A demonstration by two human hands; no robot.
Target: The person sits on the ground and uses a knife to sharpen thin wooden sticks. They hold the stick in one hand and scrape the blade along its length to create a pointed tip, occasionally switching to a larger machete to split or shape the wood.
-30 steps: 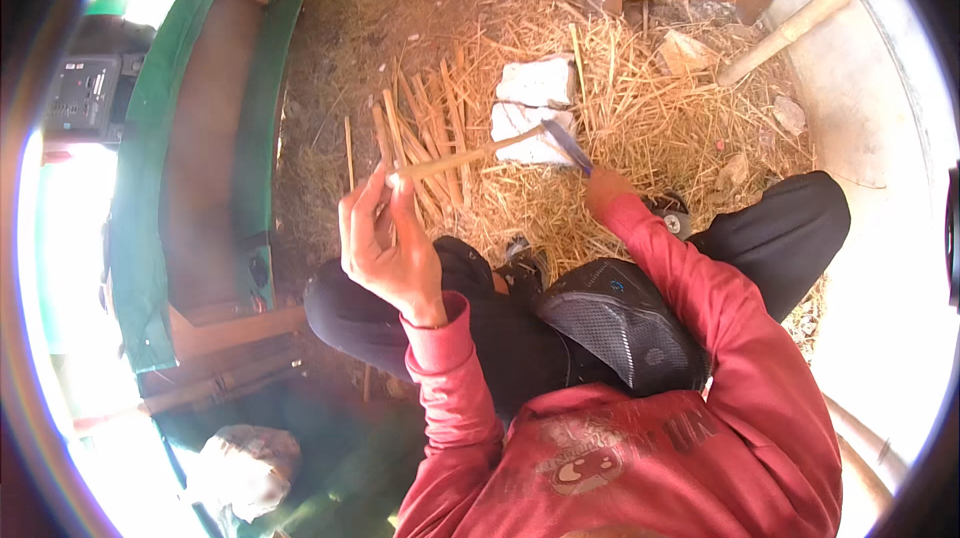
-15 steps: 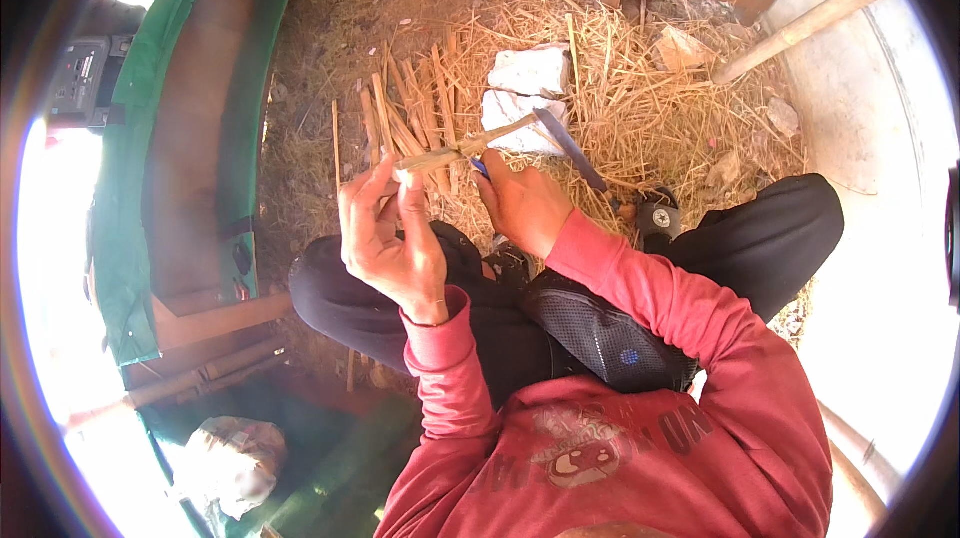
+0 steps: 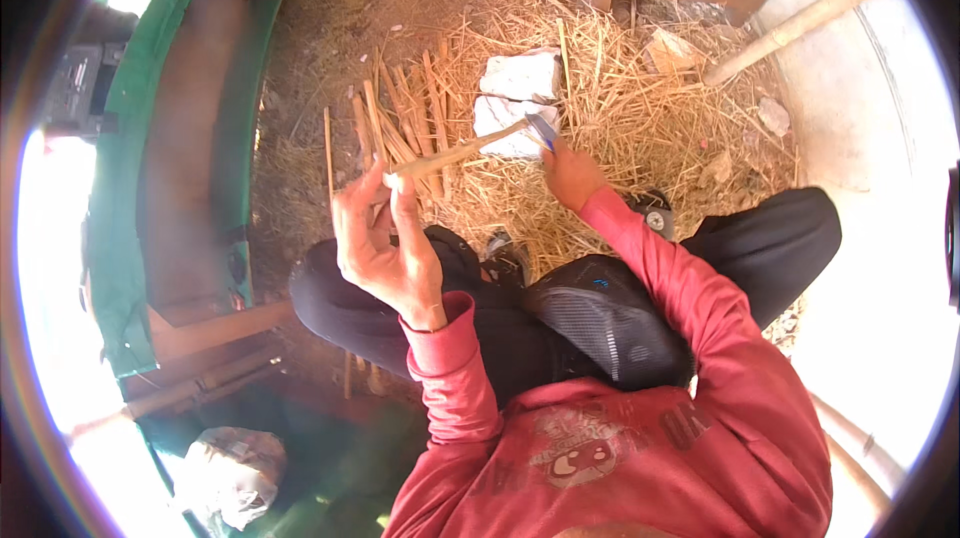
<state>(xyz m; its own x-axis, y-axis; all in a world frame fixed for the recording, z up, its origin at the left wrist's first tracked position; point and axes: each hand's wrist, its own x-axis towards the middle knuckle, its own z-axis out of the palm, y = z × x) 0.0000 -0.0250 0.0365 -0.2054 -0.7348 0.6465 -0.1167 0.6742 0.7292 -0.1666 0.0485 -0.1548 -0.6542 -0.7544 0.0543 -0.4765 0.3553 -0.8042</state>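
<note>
A thin, pale wooden strip point(image 3: 455, 153) slants up to the right above the straw. My left hand point(image 3: 390, 238) pinches its near-left end between thumb and fingertips. The strip's far end meets a dark grey blade point(image 3: 541, 127). My right hand point(image 3: 575, 176) is closed beside that blade, with a small blue thing point(image 3: 548, 144) showing at its fingers. What the blue thing is cannot be made out, and my right hand hides the blade's lower part.
Several wooden sticks point(image 3: 410, 113) lie left of two white blocks point(image 3: 520, 73) on straw. A pole point(image 3: 800, 28) leans at the right. Green sheeting point(image 3: 150, 88) stands at the left, and a pale bag point(image 3: 235, 473) sits lower left. My shoe point(image 3: 655, 216) is near my right forearm.
My right hand has moved right and up along the strip, from its middle to the blade, which it now partly covers. My left hand still pinches the near end.
</note>
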